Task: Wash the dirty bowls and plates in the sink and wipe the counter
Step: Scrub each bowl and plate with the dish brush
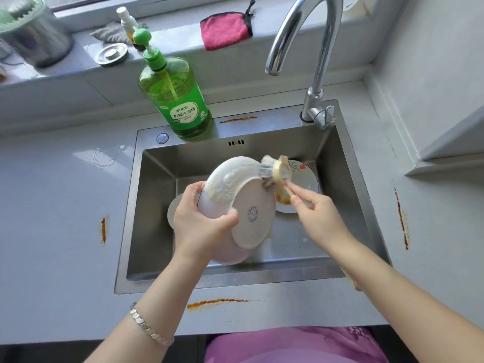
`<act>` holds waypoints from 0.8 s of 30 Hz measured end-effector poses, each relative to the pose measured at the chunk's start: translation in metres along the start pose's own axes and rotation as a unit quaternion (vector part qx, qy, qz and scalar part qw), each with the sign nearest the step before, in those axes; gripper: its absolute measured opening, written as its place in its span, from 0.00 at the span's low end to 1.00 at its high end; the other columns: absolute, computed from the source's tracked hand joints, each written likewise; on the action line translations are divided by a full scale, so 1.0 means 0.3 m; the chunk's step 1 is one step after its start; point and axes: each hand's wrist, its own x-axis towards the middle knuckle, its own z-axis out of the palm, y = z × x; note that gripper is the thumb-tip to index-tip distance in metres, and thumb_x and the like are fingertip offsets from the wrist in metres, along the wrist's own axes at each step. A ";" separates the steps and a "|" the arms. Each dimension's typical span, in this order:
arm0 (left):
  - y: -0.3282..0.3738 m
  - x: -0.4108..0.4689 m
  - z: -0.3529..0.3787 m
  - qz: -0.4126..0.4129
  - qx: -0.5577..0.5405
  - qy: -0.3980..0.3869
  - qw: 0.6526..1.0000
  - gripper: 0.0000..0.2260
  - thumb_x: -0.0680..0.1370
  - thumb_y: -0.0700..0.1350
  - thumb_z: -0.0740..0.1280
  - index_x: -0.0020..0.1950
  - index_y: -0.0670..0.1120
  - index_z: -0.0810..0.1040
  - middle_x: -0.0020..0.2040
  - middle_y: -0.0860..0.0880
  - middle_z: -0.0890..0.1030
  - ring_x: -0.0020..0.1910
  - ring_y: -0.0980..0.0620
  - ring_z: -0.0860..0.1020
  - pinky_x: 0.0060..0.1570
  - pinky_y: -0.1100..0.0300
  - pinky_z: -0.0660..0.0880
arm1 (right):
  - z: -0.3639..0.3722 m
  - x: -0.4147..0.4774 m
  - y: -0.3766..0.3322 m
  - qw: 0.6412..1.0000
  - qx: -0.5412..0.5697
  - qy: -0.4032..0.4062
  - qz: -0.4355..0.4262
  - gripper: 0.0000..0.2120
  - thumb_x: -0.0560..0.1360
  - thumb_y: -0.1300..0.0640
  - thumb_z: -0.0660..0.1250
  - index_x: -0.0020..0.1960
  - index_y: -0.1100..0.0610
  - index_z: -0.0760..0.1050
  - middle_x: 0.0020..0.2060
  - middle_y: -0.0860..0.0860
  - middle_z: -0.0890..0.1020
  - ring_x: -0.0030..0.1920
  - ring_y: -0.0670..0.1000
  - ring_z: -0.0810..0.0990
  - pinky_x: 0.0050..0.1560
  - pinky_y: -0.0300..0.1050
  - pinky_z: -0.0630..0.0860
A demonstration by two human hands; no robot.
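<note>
Over the steel sink [348, 195] my left hand [199, 221] grips a white bowl [251, 218] by its rim, turned so its base with a blue mark faces me. Foam coats the bowl's upper outside. My right hand [317, 213] holds a dish brush [275, 170] by its wooden handle, with the bristles touching the bowl's upper right edge. A white plate [303, 179] with a flower print and orange sauce lies on the sink floor behind the brush. Another pale dish [174, 210] shows partly under my left hand.
A green dish-soap pump bottle [180, 100] stands on the sink's back rim, left of the chrome tap [314, 74]. A pink cloth [225, 30] lies on the ledge. Orange sauce streaks mark the grey counter in front [217, 302], left [103, 229], right [400, 216] and behind [238, 119].
</note>
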 end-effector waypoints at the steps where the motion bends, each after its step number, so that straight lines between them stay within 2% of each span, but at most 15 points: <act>1: -0.002 -0.002 0.002 -0.003 -0.008 0.005 1.000 0.20 0.64 0.35 0.75 0.46 0.54 0.72 0.42 0.59 0.76 0.36 0.72 0.74 0.39 0.78 0.70 | -0.007 0.009 0.016 1.000 0.011 0.009 0.023 0.17 0.80 0.60 0.57 0.67 0.50 0.71 0.22 0.30 0.70 0.29 0.31 0.74 0.30 0.24 0.67; 3: -0.004 -0.009 0.009 -0.019 -0.048 0.024 0.998 0.21 0.64 0.36 0.76 0.48 0.54 0.72 0.43 0.59 0.76 0.36 0.71 0.74 0.39 0.77 0.72 | -0.005 0.007 0.051 0.996 0.056 0.035 0.059 0.17 0.79 0.59 0.59 0.67 0.49 0.71 0.26 0.36 0.71 0.22 0.35 0.68 0.24 0.27 0.64; 6: 0.005 -0.029 0.027 -0.030 -0.122 0.055 0.991 0.20 0.60 0.42 0.74 0.47 0.56 0.71 0.45 0.58 0.76 0.38 0.69 0.76 0.40 0.75 0.73 | 0.005 -0.007 0.083 0.982 0.145 0.069 0.096 0.24 0.75 0.54 0.68 0.69 0.44 0.68 0.31 0.42 0.72 0.20 0.41 0.66 0.25 0.30 0.63; 8: 0.003 -0.041 0.039 -0.031 -0.153 0.058 0.986 0.21 0.60 0.42 0.72 0.48 0.56 0.71 0.46 0.58 0.76 0.39 0.68 0.76 0.43 0.74 0.73 | 0.004 0.002 0.092 0.969 0.216 0.037 0.116 0.30 0.72 0.54 0.71 0.70 0.42 0.65 0.30 0.45 0.72 0.21 0.42 0.59 0.20 0.33 0.59; 11: 0.000 -0.055 0.042 -0.035 -0.171 0.045 0.984 0.22 0.60 0.42 0.72 0.50 0.56 0.71 0.47 0.57 0.76 0.42 0.65 0.76 0.47 0.70 0.75 | -0.022 0.015 0.094 0.958 0.260 -0.007 0.123 0.33 0.71 0.60 0.70 0.71 0.43 0.63 0.28 0.45 0.72 0.20 0.42 0.58 0.18 0.33 0.56; 14: -0.007 -0.063 0.031 -0.036 -0.177 0.019 0.983 0.22 0.60 0.42 0.72 0.50 0.57 0.71 0.47 0.57 0.77 0.43 0.65 0.77 0.49 0.67 0.75 | -0.041 0.009 0.107 0.946 0.299 -0.035 0.117 0.35 0.69 0.60 0.70 0.72 0.43 0.62 0.35 0.52 0.70 0.20 0.41 0.59 0.17 0.32 0.57; 19: -0.022 -0.041 -0.005 -0.038 -0.146 -0.070 0.986 0.27 0.57 0.47 0.76 0.52 0.59 0.72 0.50 0.57 0.80 0.48 0.61 0.79 0.49 0.63 0.78 | -0.061 -0.001 0.088 0.964 0.252 -0.018 0.077 0.36 0.67 0.59 0.74 0.69 0.40 0.65 0.36 0.53 0.69 0.23 0.42 0.61 0.20 0.32 0.59; 21: -0.012 -0.006 -0.032 -0.022 -0.107 -0.100 0.989 0.27 0.57 0.45 0.77 0.53 0.59 0.73 0.49 0.58 0.80 0.47 0.63 0.79 0.48 0.63 0.77 | -0.085 -0.001 0.060 0.973 0.222 -0.017 0.054 0.34 0.69 0.63 0.72 0.70 0.44 0.66 0.35 0.49 0.74 0.22 0.41 0.67 0.20 0.29 0.62; 24: 0.018 0.041 -0.059 0.000 -0.059 -0.137 0.989 0.30 0.55 0.52 0.77 0.55 0.66 0.75 0.53 0.57 0.81 0.53 0.57 0.80 0.54 0.54 0.78 | -0.103 -0.002 -0.005 0.978 0.199 -0.041 0.048 0.31 0.72 0.70 0.66 0.69 0.48 0.64 0.32 0.43 0.78 0.21 0.38 0.73 0.21 0.26 0.65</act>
